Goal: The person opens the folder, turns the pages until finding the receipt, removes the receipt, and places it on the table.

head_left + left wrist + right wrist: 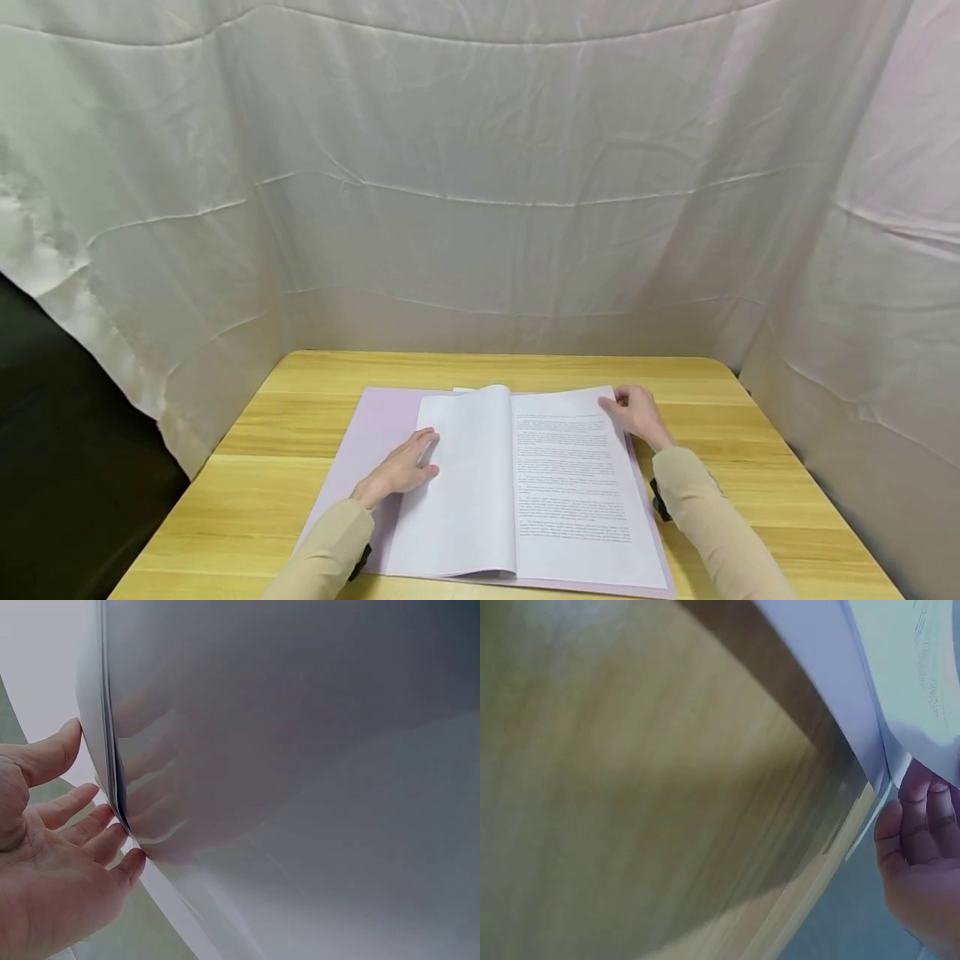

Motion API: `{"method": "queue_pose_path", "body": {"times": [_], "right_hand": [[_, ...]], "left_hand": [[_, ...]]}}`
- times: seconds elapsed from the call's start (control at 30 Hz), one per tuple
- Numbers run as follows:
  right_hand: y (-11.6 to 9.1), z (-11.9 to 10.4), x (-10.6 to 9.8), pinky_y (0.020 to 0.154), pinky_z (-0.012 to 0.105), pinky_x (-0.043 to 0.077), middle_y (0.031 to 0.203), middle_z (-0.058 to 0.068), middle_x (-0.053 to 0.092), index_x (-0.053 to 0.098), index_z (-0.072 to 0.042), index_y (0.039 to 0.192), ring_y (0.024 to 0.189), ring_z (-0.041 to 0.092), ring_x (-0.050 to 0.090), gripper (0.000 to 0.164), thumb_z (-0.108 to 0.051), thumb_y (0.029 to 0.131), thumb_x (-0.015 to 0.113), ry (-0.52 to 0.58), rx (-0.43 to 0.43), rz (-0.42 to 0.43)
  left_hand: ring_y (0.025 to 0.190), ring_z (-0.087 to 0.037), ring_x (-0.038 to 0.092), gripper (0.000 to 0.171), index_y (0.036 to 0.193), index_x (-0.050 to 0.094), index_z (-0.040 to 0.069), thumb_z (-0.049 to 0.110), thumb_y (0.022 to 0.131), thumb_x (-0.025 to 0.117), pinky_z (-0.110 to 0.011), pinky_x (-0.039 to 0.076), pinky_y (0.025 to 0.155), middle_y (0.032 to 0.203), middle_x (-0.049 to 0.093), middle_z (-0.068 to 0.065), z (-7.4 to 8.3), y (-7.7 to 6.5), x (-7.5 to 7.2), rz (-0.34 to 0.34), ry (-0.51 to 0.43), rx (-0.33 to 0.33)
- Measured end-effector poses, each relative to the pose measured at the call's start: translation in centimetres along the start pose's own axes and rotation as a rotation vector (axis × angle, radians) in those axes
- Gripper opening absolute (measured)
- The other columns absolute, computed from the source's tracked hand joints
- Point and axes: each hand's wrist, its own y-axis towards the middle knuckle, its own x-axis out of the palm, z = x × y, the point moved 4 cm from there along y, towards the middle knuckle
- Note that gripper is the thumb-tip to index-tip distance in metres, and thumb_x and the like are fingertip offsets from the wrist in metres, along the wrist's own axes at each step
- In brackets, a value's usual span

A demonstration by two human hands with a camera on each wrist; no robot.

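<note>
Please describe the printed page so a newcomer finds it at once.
On the wooden table lies an open lilac folder. The printed page is on its right half, its far right corner at the right hand. Lines of text set it apart from the blank-looking left page.

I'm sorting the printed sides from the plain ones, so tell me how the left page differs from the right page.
The left page looks nearly blank in the head view; the right page carries lines of print. The left page's outer edge is by the left hand's spread fingers; the right page's upper corner is pinched by the right hand. Both are white and lie over a lilac cover.
</note>
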Motion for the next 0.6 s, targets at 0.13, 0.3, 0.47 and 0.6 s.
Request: {"method": "queue_pose_path", "body": {"times": [0.13,0.3,0.47,0.6], "right_hand": [[-0.4,-0.1,0.0,0.056,0.023,0.038,0.074,0.011,0.063,0.068,0.005,0.089,0.064,0.015,0.050,0.033,-0.027,0.098,0.064,0.031,-0.004,-0.027],[-1.1,-0.2,0.2,0.069,0.028,0.055,0.103,0.026,0.072,0.063,0.011,0.122,0.083,0.021,0.068,0.047,-0.028,0.096,0.066,0.115,0.009,-0.120],[-1.8,-0.1,0.5,0.067,0.032,0.061,0.108,0.027,0.072,0.052,0.008,0.138,0.080,0.022,0.073,0.054,-0.023,0.096,0.068,0.233,0.055,-0.250],[-2.5,-0.4,0.4,0.063,0.032,0.061,0.103,0.021,0.075,0.051,0.005,0.139,0.075,0.020,0.073,0.054,-0.021,0.096,0.069,0.291,0.030,-0.327]], "left_hand": [[0.146,-0.049,0.033,0.055,0.145,0.044,-0.005,0.011,0.096,0.064,-0.065,0.028,0.120,0.159,0.034,-0.026,0.0,0.0,0.0,-0.001,0.002,0.006],[0.146,-0.049,0.033,0.057,0.146,0.043,-0.007,0.012,0.096,0.064,-0.065,0.029,0.119,0.159,0.034,-0.027,-0.1,-0.1,0.0,-0.016,-0.002,0.027],[0.147,-0.051,0.030,0.061,0.148,0.039,-0.009,0.018,0.098,0.062,-0.067,0.026,0.119,0.160,0.030,-0.028,-0.3,0.0,0.0,-0.046,-0.005,0.063],[0.150,-0.050,0.025,0.066,0.151,0.034,-0.010,0.025,0.100,0.059,-0.067,0.020,0.122,0.162,0.026,-0.029,-0.3,0.0,0.0,-0.074,-0.005,0.077]]}}
